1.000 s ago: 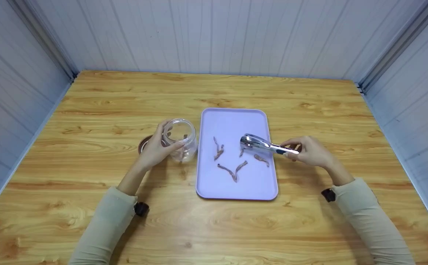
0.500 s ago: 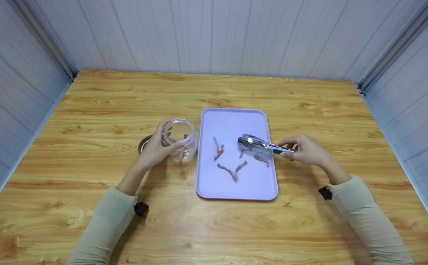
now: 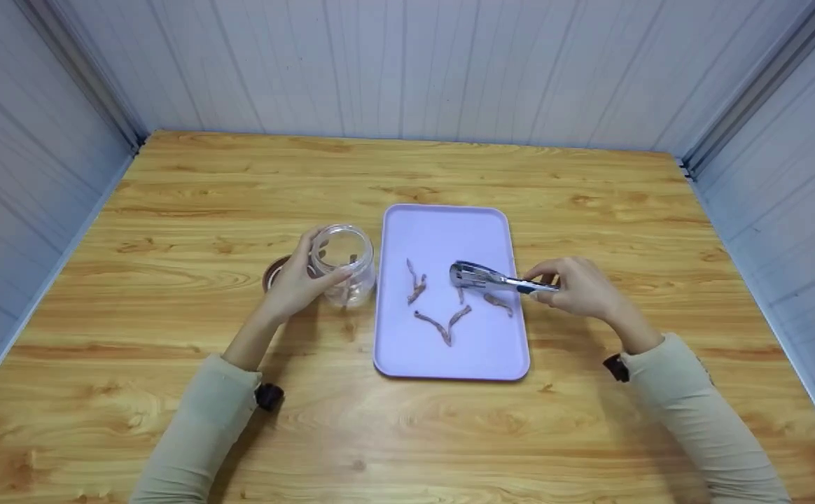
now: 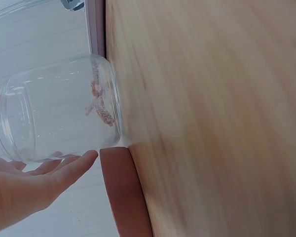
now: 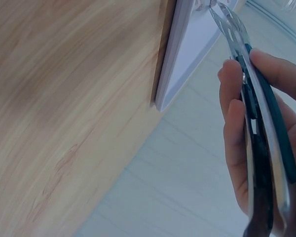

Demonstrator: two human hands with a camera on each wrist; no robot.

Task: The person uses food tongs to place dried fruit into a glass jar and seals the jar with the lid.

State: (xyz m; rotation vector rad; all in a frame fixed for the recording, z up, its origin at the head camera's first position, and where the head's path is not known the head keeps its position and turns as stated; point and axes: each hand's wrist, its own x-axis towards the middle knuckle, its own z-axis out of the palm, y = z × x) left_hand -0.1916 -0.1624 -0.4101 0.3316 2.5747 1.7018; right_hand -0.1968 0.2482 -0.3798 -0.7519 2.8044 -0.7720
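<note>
My left hand [image 3: 302, 283] grips a clear glass jar [image 3: 358, 287] standing upright on the table at the tray's left side. Brown dried strips [image 4: 99, 101] lie at the jar's bottom in the left wrist view. In my right hand [image 3: 575, 288] is a pair of metal tongs [image 3: 481, 275] with dark green grip parts, squeezed between thumb and fingers. The tongs' head is over the middle of a lavender tray [image 3: 449, 231], covering part of one brown strip [image 3: 461, 295]. Several more wrinkled strips [image 3: 442, 329] lie on the tray around it.
A reddish-brown round lid [image 3: 272, 273] lies on the table, partly hidden behind the left hand, close to the jar. The wood-patterned table [image 3: 239, 182] is bounded by pale panel walls [image 3: 407, 70] at the back and both sides.
The right hand has shifted slightly left, and the tongs' head has moved left and a little nearer over the strip. The left hand and jar have stayed in place.
</note>
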